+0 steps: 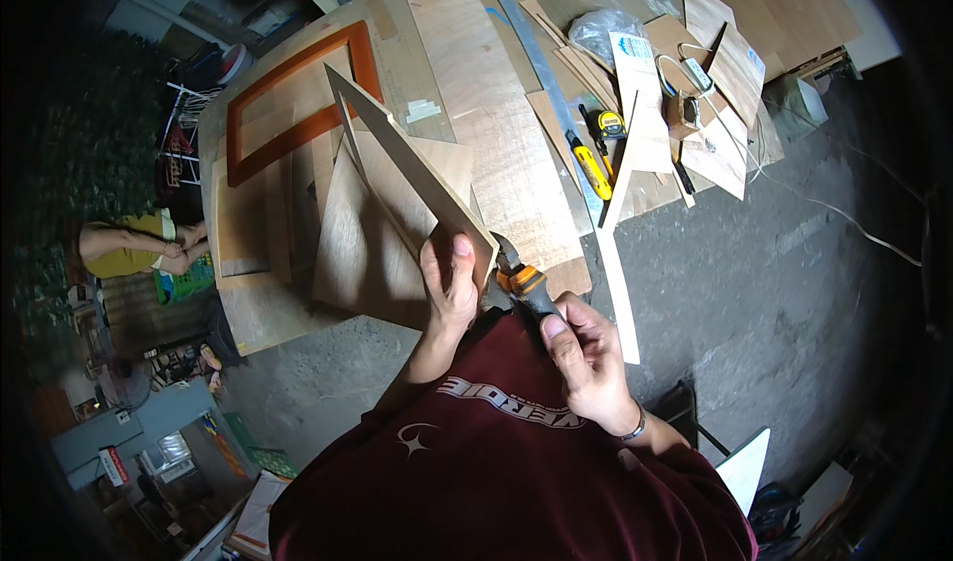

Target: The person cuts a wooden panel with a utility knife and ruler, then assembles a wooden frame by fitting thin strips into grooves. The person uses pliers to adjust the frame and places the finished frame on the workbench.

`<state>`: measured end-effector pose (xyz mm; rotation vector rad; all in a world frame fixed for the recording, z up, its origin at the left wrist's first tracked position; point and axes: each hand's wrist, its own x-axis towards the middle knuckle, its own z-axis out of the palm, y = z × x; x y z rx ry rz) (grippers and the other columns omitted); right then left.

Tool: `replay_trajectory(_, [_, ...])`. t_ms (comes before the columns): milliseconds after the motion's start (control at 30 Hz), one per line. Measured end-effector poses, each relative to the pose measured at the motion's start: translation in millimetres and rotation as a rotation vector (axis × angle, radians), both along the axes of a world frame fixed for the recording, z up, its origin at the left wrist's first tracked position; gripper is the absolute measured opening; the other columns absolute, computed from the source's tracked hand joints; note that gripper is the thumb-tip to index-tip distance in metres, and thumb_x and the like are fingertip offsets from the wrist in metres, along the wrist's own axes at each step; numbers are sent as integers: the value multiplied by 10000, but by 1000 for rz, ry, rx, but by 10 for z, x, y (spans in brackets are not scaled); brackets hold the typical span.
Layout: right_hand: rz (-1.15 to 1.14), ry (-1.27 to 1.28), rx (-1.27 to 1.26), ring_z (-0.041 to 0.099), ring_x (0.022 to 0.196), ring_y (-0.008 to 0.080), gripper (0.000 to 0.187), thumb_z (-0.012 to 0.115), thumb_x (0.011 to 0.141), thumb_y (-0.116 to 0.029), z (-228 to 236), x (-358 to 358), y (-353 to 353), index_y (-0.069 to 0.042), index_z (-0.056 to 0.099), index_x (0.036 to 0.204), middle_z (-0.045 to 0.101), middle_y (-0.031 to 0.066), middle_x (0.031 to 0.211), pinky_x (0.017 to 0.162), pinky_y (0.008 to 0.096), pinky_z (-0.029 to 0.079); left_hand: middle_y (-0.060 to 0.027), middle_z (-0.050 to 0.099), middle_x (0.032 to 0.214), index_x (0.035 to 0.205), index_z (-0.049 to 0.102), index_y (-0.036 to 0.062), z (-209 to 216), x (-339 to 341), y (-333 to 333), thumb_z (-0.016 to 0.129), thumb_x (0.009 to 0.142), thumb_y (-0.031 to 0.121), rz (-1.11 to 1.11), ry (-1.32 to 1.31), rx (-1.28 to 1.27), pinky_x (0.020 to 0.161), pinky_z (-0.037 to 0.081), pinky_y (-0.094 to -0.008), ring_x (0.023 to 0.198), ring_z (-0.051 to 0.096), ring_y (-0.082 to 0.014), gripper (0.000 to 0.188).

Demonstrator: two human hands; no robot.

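Note:
My left hand is closed on the near end of a thin, light wooden frame. The frame is tilted up and seen almost edge-on, its far corner pointing away over the table. In my right hand is a pair of pliers with orange and black handles, fingers wrapped round them. The metal jaws of the pliers are at the frame's near corner, just right of my left thumb. Whether the jaws bite on anything there is too small to tell.
On the worktable lie a reddish-brown frame, a plywood panel, a long board, a steel ruler, a yellow utility knife and a tape measure. At left sits another person.

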<state>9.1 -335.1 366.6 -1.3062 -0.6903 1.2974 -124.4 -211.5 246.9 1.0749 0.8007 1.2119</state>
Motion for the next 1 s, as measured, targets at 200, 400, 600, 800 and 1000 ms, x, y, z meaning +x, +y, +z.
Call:
replay_trajectory(200, [144,-183,-19,393,619,49,285,614,1018,-184,-6,235,23,-45,529,784,461,-31,638,555,259,330,7,593,953,1121,616,10,-245,-160,9,651,1020,301,-111,-12,-87,774,434,-259,854,522,-95,311])
replay_trajectory(400, [209,-112,11,413,615,65,298,587,1036,-204,-24,282,35,-39,543,792,489,-22,659,557,279,339,13,592,938,1116,606,18,-201,-140,20,638,1026,303,-121,19,7,764,435,-244,837,519,-75,301])
replay_trajectory(600, [104,-269,10,574,735,152,240,605,1011,-218,-166,204,-32,-11,612,892,603,62,808,685,305,464,-15,549,737,1026,557,30,-26,-64,48,585,1032,432,-90,-78,14,513,436,-259,577,515,-99,404])
replay_trajectory(800, [-116,-1534,486,624,895,376,226,803,769,-166,0,730,-135,-40,632,847,553,115,815,736,456,503,-39,602,724,1090,562,11,362,252,53,652,1009,375,-200,-45,-140,404,485,-263,501,584,-116,383])
replay_trajectory(1000, [216,-2047,411,599,1151,347,280,821,705,-266,635,981,-103,-151,627,871,521,53,876,884,520,474,-56,697,752,1069,638,-23,720,357,-22,748,958,338,-209,279,7,529,507,-260,617,640,-97,394])
